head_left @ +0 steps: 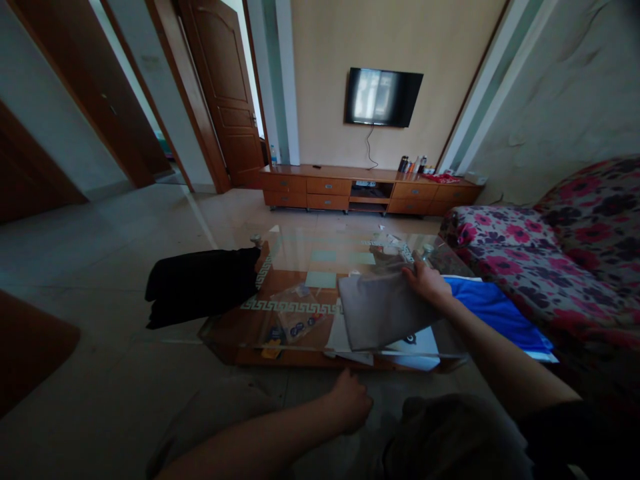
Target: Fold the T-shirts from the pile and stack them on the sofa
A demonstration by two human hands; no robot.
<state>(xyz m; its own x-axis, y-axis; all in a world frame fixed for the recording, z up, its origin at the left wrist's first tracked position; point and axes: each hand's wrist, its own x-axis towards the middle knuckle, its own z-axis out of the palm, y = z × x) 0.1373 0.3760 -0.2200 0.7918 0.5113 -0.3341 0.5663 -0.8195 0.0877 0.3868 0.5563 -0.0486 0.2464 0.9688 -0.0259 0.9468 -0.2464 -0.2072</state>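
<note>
A folded grey cloth (383,307), perhaps a garment, lies on the glass coffee table (285,243), towards its right side. My right hand (429,285) grips the far right edge of this cloth with fingers and thumb. My left hand (353,401) is curled closed in front of the table's near edge, apart from the cloth, and nothing shows in it. Beyond my right forearm a blue cloth with white edges (493,310) hangs over the table's right end. Black folded clothing (203,283) extends past the left end.
A clear plastic bag (297,313) is at the table's middle. White printed sheets or a box (423,350) show beneath the grey cloth. A flowered sofa (515,233) stands at right. A low wooden cabinet (327,185) and a wall television (384,98) are ahead.
</note>
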